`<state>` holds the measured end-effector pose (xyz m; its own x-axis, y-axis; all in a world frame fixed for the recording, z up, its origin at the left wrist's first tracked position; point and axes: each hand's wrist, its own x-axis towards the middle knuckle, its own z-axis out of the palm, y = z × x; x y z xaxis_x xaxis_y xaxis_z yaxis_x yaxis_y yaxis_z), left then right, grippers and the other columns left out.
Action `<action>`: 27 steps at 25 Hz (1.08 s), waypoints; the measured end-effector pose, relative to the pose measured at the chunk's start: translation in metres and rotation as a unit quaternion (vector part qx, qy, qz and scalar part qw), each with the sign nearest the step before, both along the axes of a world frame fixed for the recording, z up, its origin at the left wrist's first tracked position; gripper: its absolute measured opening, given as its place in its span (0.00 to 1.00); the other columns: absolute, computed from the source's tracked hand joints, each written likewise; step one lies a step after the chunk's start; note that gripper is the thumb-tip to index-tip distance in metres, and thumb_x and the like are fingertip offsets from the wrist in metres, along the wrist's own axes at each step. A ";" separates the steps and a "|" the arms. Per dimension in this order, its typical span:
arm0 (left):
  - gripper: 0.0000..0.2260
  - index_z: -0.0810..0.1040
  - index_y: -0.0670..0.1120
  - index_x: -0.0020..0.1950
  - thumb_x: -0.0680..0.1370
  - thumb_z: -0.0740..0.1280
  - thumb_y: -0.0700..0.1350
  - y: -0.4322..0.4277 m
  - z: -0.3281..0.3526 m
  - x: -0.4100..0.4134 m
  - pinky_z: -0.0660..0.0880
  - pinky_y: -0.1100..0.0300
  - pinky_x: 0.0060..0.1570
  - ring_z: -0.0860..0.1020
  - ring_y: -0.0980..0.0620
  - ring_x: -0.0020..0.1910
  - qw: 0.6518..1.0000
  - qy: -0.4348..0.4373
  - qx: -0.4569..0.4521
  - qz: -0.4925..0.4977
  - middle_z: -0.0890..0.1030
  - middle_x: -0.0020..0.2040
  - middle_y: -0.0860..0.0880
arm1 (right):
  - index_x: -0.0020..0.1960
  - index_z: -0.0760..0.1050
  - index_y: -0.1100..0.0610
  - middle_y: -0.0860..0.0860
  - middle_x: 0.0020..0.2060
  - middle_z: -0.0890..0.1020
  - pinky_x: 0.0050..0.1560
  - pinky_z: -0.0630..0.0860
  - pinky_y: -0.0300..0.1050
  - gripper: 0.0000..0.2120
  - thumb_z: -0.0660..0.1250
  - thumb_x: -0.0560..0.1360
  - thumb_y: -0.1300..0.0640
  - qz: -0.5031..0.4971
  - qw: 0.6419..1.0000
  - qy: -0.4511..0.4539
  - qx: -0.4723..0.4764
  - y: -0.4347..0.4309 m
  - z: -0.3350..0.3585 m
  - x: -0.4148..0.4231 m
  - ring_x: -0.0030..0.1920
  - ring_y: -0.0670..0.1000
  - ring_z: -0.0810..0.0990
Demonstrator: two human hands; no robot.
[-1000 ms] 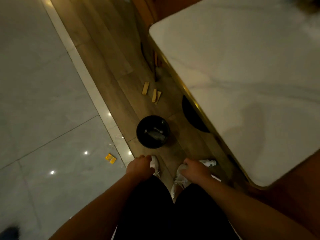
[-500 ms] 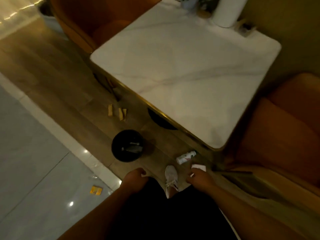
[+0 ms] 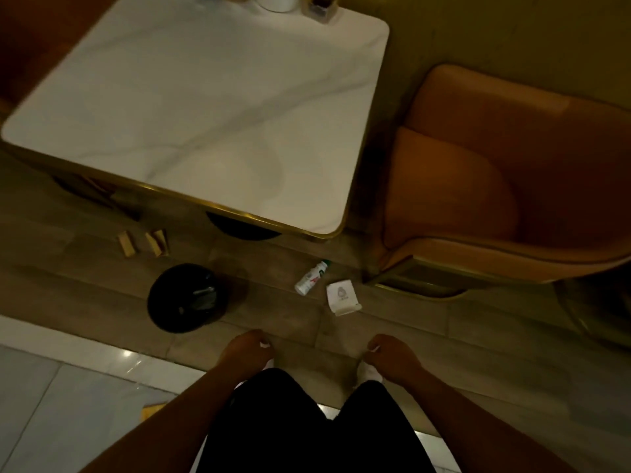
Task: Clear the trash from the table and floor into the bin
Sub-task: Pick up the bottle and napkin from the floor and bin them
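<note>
Lying on floor, white bottle (image 3: pixel 311 277) w/ unreadable red-green label, beside carton (image 3: pixel 341 297)

Top edge crops 2 containers (image 3: pixel 276 1) on the surface (image 3: pixel 211 107); bottle (image 3: pixel 311 277) label unreadable; yellow scrap (image 3: pixel 153 412) half-hidden behind a forearm

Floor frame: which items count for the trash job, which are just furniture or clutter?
Job:
bin
bottle on the floor
white carton beside it
tan scraps near the table edge
yellow scrap by the left leg

Not job:
table
armchair
white roll and holder at the table's far edge
</note>
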<state>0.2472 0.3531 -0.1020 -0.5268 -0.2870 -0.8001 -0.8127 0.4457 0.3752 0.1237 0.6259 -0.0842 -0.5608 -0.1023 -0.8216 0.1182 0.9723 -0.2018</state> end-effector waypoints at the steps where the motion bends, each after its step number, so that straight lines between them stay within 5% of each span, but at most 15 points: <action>1: 0.11 0.78 0.48 0.54 0.73 0.67 0.47 0.009 -0.001 -0.005 0.67 0.60 0.49 0.77 0.47 0.56 1.000 -0.003 -0.005 0.004 0.80 0.57 0.46 | 0.55 0.76 0.49 0.50 0.57 0.79 0.55 0.72 0.43 0.15 0.68 0.71 0.45 0.000 1.000 -0.002 -0.006 0.006 -0.005 -0.005 0.57 0.52 0.77; 9: 0.15 0.76 0.46 0.60 0.74 0.67 0.48 0.123 -0.032 -0.041 0.72 0.61 0.50 0.79 0.47 0.54 0.999 -0.034 -0.030 0.017 0.80 0.57 0.45 | 0.55 0.76 0.51 0.51 0.55 0.80 0.51 0.73 0.46 0.16 0.64 0.71 0.44 0.067 0.995 -0.063 -0.036 0.074 -0.069 -0.054 0.54 0.53 0.78; 12: 0.14 0.77 0.47 0.58 0.74 0.65 0.48 0.153 -0.064 -0.060 0.76 0.58 0.47 0.79 0.51 0.46 0.999 -0.037 -0.003 0.013 0.81 0.52 0.47 | 0.54 0.75 0.50 0.51 0.54 0.80 0.48 0.73 0.45 0.17 0.64 0.69 0.44 0.066 0.994 -0.082 -0.019 0.096 -0.111 -0.066 0.52 0.52 0.78; 18: 0.20 0.73 0.52 0.64 0.72 0.67 0.50 0.142 -0.183 -0.089 0.77 0.58 0.48 0.80 0.50 0.48 0.999 -0.028 -0.028 -0.001 0.81 0.53 0.48 | 0.64 0.71 0.50 0.51 0.62 0.78 0.49 0.71 0.43 0.22 0.65 0.72 0.45 0.047 0.997 -0.044 -0.038 0.084 -0.237 -0.084 0.60 0.54 0.77; 23: 0.27 0.68 0.51 0.70 0.71 0.70 0.51 0.113 -0.325 -0.137 0.76 0.55 0.52 0.77 0.47 0.56 0.994 0.007 -0.112 -0.018 0.76 0.61 0.45 | 0.73 0.60 0.55 0.56 0.69 0.70 0.64 0.69 0.48 0.28 0.64 0.76 0.48 0.076 0.995 0.039 -0.056 0.047 -0.383 -0.108 0.68 0.57 0.70; 27: 0.30 0.66 0.48 0.70 0.71 0.72 0.51 0.100 -0.437 -0.195 0.76 0.51 0.54 0.75 0.43 0.58 0.986 0.079 -0.146 -0.004 0.74 0.62 0.42 | 0.78 0.46 0.55 0.59 0.77 0.54 0.75 0.57 0.55 0.40 0.64 0.76 0.43 0.104 0.992 0.069 -0.034 0.029 -0.494 -0.142 0.76 0.61 0.56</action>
<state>0.0518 0.4526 -0.5395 -0.6418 -0.4887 -0.5910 -0.7503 0.5595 0.3521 -0.0183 0.6544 -0.5786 -0.6283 -0.2800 -0.7258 -0.1167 0.9564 -0.2679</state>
